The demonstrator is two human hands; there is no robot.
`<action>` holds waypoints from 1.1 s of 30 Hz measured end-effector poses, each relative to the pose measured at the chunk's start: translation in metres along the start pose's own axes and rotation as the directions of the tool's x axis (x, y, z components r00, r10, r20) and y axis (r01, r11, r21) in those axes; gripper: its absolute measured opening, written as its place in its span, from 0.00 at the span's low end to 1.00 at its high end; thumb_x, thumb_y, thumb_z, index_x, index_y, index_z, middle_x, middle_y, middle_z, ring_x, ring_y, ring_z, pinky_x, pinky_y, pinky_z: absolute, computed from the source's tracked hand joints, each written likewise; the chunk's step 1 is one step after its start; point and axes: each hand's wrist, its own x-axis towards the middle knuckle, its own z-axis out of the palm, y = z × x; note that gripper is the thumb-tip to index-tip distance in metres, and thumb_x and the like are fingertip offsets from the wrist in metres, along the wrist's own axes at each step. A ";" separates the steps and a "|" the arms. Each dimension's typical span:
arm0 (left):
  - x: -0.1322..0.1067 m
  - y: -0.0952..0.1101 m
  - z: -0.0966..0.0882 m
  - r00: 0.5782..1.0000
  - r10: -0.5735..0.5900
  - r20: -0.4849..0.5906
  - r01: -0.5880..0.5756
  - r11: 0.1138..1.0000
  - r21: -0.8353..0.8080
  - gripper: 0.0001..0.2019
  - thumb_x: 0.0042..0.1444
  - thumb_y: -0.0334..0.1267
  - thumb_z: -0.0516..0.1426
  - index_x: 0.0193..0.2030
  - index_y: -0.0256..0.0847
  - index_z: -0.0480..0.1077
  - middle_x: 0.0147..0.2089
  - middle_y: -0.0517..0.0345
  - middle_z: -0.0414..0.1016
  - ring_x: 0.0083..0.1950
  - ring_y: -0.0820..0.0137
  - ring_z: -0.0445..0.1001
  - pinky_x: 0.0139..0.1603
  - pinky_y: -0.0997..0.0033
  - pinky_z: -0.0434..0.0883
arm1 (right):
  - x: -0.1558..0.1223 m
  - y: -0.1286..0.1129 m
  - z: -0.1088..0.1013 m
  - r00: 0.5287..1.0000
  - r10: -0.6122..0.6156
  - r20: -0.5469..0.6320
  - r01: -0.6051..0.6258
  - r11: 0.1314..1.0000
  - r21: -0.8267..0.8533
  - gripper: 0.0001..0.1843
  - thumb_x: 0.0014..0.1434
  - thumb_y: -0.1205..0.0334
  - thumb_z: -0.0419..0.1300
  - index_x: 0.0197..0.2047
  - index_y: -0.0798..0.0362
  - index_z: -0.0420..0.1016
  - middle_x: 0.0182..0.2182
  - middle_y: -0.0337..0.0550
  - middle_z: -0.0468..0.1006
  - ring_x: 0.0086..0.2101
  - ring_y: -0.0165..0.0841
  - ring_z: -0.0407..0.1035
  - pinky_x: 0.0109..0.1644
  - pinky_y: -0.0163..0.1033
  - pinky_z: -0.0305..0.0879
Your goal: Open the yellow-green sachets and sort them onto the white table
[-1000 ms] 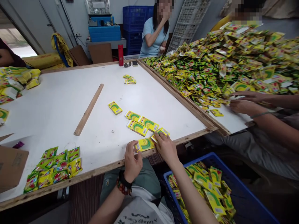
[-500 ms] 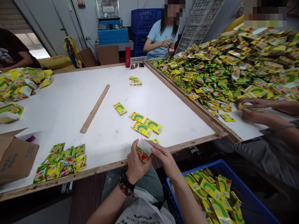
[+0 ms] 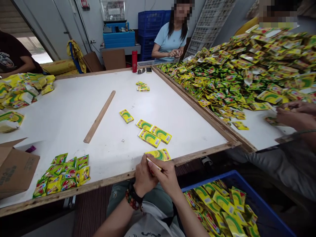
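Note:
My left hand (image 3: 144,176) and my right hand (image 3: 165,176) are closed together at the near wooden edge of the white table (image 3: 74,105), both gripping a small stack of yellow-green packets (image 3: 153,165) held edge-on. Another yellow packet (image 3: 160,154) lies flat on the table just beyond my fingers. Three more yellow packets (image 3: 153,131) lie in a cluster further in, and a single one (image 3: 126,116) sits to their left.
A blue crate (image 3: 256,204) of packets stands at my right knee. A wooden stick (image 3: 99,116) lies mid-table; a green-red packet group (image 3: 63,172) sits near left, by a cardboard box (image 3: 14,168). A huge packet heap (image 3: 247,69) covers the right table, where another person's hands (image 3: 293,113) work.
My hands lifted packets off the table edge, drew them together and turned the stack edge-on in front of me. The neighbour's hands moved right along the heap.

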 end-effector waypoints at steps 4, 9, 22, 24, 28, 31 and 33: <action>0.000 0.000 0.003 1.000 -0.019 -0.023 0.019 1.000 0.024 0.25 0.52 0.39 0.57 0.55 0.40 0.54 0.45 0.45 0.74 0.40 0.57 0.78 0.34 0.62 0.74 | 0.005 0.000 0.001 0.999 0.034 0.002 -0.034 0.999 -0.033 0.18 0.59 0.56 0.59 0.51 0.52 0.78 0.47 0.50 0.81 0.46 0.47 0.77 0.54 0.56 0.70; 0.001 0.002 0.001 0.997 -0.050 -0.053 0.049 0.999 -0.017 0.28 0.51 0.45 0.58 0.55 0.40 0.52 0.42 0.48 0.75 0.38 0.57 0.78 0.32 0.62 0.73 | 0.014 -0.003 -0.007 0.992 0.063 0.108 -0.062 0.998 -0.016 0.18 0.63 0.56 0.56 0.53 0.51 0.76 0.49 0.47 0.80 0.49 0.45 0.75 0.55 0.56 0.69; -0.004 -0.002 -0.007 0.994 0.099 -0.056 -0.109 0.969 -0.221 0.30 0.51 0.41 0.61 0.59 0.43 0.55 0.54 0.42 0.68 0.53 0.54 0.72 0.49 0.52 0.74 | -0.011 -0.001 -0.027 0.930 -0.222 0.293 0.358 0.728 -0.585 0.23 0.68 0.61 0.44 0.61 0.52 0.69 0.36 0.50 0.84 0.33 0.36 0.79 0.35 0.37 0.73; -0.003 0.001 -0.011 0.993 0.117 -0.029 -0.120 0.946 -0.302 0.35 0.48 0.47 0.63 0.60 0.41 0.54 0.59 0.41 0.64 0.57 0.53 0.69 0.50 0.53 0.73 | -0.026 0.004 -0.059 0.992 -0.076 0.099 0.125 0.637 -0.761 0.23 0.68 0.57 0.45 0.56 0.53 0.74 0.28 0.50 0.84 0.25 0.38 0.78 0.26 0.37 0.70; 0.003 0.001 -0.008 0.976 -0.189 -0.112 0.123 0.893 -0.433 0.14 0.63 0.44 0.52 0.51 0.41 0.62 0.51 0.47 0.69 0.48 0.65 0.71 0.47 0.63 0.72 | -0.037 0.013 -0.097 0.976 0.088 -0.199 -0.217 0.355 -0.909 0.21 0.64 0.53 0.50 0.49 0.52 0.79 0.39 0.55 0.84 0.30 0.47 0.79 0.26 0.44 0.71; 0.007 -0.005 -0.005 0.919 -0.307 -0.246 0.160 0.862 -0.480 0.10 0.65 0.42 0.50 0.49 0.41 0.62 0.51 0.49 0.67 0.50 0.66 0.70 0.50 0.65 0.70 | -0.014 0.016 -0.075 0.990 0.109 -0.088 -0.128 0.451 -0.883 0.25 0.63 0.49 0.52 0.57 0.54 0.72 0.51 0.56 0.78 0.46 0.47 0.76 0.41 0.45 0.73; 0.008 -0.010 -0.010 0.909 -0.305 -0.283 0.148 0.872 -0.466 0.12 0.64 0.42 0.50 0.52 0.42 0.61 0.53 0.49 0.66 0.53 0.65 0.69 0.52 0.64 0.69 | 0.009 0.018 -0.051 0.985 0.154 -0.083 -0.145 0.450 -0.881 0.30 0.62 0.46 0.55 0.60 0.58 0.68 0.51 0.62 0.77 0.49 0.50 0.74 0.44 0.48 0.71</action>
